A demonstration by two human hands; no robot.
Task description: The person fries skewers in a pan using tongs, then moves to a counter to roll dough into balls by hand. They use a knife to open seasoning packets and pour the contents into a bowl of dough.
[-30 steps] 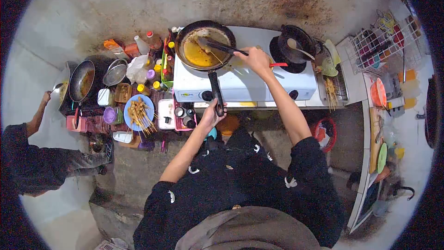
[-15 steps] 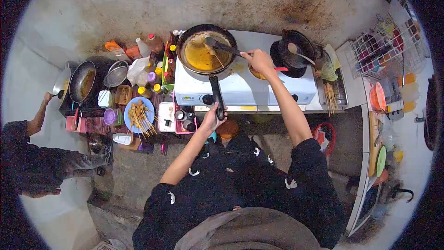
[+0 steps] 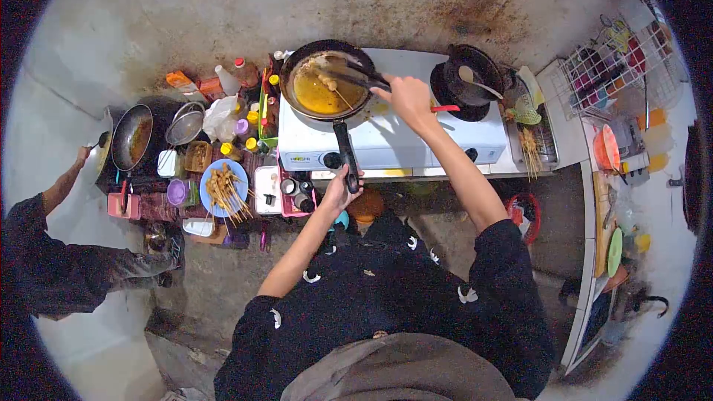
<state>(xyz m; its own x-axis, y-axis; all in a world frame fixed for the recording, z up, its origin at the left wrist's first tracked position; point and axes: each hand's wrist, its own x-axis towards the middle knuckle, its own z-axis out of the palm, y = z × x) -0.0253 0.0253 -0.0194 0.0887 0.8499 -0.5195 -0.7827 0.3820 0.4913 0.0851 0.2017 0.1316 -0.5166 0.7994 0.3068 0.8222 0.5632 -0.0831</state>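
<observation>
A: While the frying pan (image 3: 327, 83) sits on the left burner of the white stove (image 3: 416, 134), where are the hands?

B: Left hand (image 3: 340, 187): fingers clenched round the end of the pan's black handle. Right hand (image 3: 407, 98): fingers grasping black tongs (image 3: 349, 74), tips over the yellow oil, pinching a skewer (image 3: 330, 87).

A: Surroundings?

B: Dark pot (image 3: 469, 74) with spoon on the right burner. Blue plate (image 3: 223, 187) of skewers on the counter to the left. Another person's hand (image 3: 83, 154) holds a wok (image 3: 131, 137) at far left.
</observation>
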